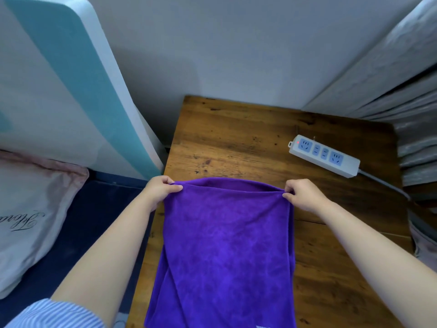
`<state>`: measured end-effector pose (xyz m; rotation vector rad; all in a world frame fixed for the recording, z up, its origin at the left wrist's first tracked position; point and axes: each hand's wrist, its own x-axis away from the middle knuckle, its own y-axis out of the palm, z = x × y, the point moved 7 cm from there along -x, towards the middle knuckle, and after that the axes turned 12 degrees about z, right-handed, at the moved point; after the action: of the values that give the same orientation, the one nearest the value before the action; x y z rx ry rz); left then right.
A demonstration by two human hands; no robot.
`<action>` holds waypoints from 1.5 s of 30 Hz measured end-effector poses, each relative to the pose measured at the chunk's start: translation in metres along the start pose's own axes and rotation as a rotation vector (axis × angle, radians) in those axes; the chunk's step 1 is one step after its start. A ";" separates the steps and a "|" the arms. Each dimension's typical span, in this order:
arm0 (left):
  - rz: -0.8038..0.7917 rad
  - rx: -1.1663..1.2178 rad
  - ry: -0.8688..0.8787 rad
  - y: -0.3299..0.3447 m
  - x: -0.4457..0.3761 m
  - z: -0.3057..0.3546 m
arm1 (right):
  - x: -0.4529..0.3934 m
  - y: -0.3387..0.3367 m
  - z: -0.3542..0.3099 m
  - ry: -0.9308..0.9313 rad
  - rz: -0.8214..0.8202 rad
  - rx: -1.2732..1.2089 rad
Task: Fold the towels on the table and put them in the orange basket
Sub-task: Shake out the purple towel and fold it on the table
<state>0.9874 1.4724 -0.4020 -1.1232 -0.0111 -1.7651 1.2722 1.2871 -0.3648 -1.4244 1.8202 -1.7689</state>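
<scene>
Purple terry cloth pinched at both far corners: left hand [160, 189] gripping the left corner, right hand [301, 194] gripping the right, each with thumb and curled fingers closed on a doubled edge. Towel [227, 245] stretched taut between them, hanging or draped toward the near edge of the wooden desk [236, 138], its lower part running out of frame. Apparently mid-fold, one lengthwise fold already made, to judge by the two layers at the top edge. Next move probably calling for the held edge to be laid flat and brought over to the opposite end, corners kept matched. No orange basket in view, so nothing to report of its contents. Farther right on the desk, a white power strip [324, 156] with a cable trailing off right. Left of the desk, a pale pillow [30, 209] on a bed.
</scene>
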 end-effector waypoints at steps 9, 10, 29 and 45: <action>0.020 -0.157 0.106 0.003 -0.021 0.021 | -0.016 0.005 -0.002 -0.060 -0.025 0.119; 0.014 -0.140 0.106 0.003 -0.022 0.021 | -0.017 0.003 -0.003 -0.079 0.002 0.127; 0.160 -0.606 0.568 -0.001 -0.015 0.054 | -0.010 -0.013 0.024 0.021 0.006 -0.008; 0.074 -0.298 0.780 -0.044 0.110 0.144 | 0.087 -0.145 0.027 0.094 0.472 0.035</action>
<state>1.0452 1.4822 -0.2246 -0.5527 0.7719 -2.0705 1.3158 1.2343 -0.2083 -0.8157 1.9550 -1.6290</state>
